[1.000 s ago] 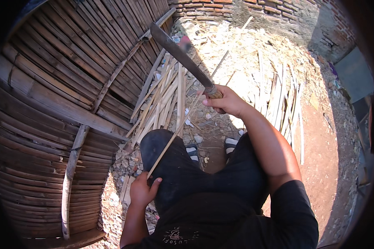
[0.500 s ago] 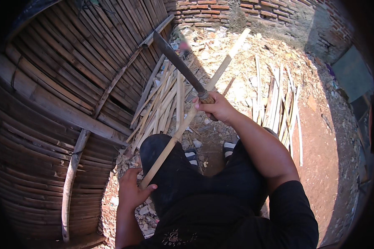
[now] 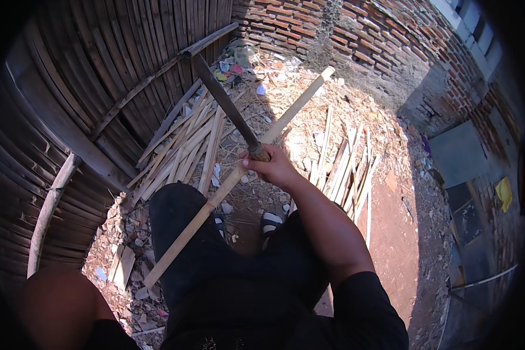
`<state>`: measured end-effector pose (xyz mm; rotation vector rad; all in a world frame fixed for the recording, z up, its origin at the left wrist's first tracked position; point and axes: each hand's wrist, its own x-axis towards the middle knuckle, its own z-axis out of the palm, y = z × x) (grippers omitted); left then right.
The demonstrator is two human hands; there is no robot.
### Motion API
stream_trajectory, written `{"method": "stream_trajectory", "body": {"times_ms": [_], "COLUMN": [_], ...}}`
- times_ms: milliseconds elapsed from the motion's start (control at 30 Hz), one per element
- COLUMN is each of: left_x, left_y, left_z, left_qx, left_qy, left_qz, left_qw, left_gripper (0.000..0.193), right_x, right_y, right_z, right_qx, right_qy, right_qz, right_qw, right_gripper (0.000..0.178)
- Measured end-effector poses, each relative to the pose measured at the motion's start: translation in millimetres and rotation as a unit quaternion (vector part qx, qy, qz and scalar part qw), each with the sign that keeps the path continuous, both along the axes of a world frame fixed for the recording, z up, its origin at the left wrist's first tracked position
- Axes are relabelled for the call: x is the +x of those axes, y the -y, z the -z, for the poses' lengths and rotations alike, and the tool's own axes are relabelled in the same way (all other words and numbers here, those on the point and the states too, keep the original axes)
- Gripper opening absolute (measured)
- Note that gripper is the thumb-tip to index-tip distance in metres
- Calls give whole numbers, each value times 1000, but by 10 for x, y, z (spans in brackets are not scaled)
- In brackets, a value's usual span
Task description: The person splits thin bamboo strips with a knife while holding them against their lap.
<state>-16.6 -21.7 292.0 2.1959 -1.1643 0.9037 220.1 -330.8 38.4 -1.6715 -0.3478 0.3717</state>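
Observation:
My right hand (image 3: 274,169) is closed round the wooden handle of a machete (image 3: 224,102). Its long dark blade points up and to the left. The same hand also grips a flat bamboo slat (image 3: 184,236), which slants from beside my left thigh up toward the brick wall and crosses the machete at the hand. My left hand (image 3: 58,309) is raised at the lower left, close to the camera and off the slat. It is dark and blurred, so its fingers cannot be made out.
Bamboo slats (image 3: 184,143) lie piled along the woven bamboo wall (image 3: 140,52) on the left. A second bundle of slats (image 3: 347,169) rests on the ground at right. A brick wall (image 3: 361,41) closes the far side. Rubble and a broken board piece (image 3: 121,265) lie by my left leg.
My left hand has let go of the slat's near end and come up toward the lower left. The view has shifted to the right; my right hand keeps its hold on machete and slat.

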Motion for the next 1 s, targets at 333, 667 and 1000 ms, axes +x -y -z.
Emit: {"method": "stream_trajectory", "body": {"times_ms": [333,667,1000], "left_x": [243,339,428], "left_y": [24,20,-68], "left_z": [255,280,373], "left_qx": [21,17,-11], "left_qy": [-11,-31,-43], "left_qz": [-26,-34,-57], "left_qw": [999,999,997], "left_gripper": [104,104,103], "right_x": [-65,-61,-26], "right_y": [-4,80,43], "right_z": [-60,-13,53], "right_qx": [-35,-43,-28], "right_qy": [14,7,24], "right_qz": [5,9,1], "right_qw": [999,999,999], "right_gripper": [34,36,38]}}
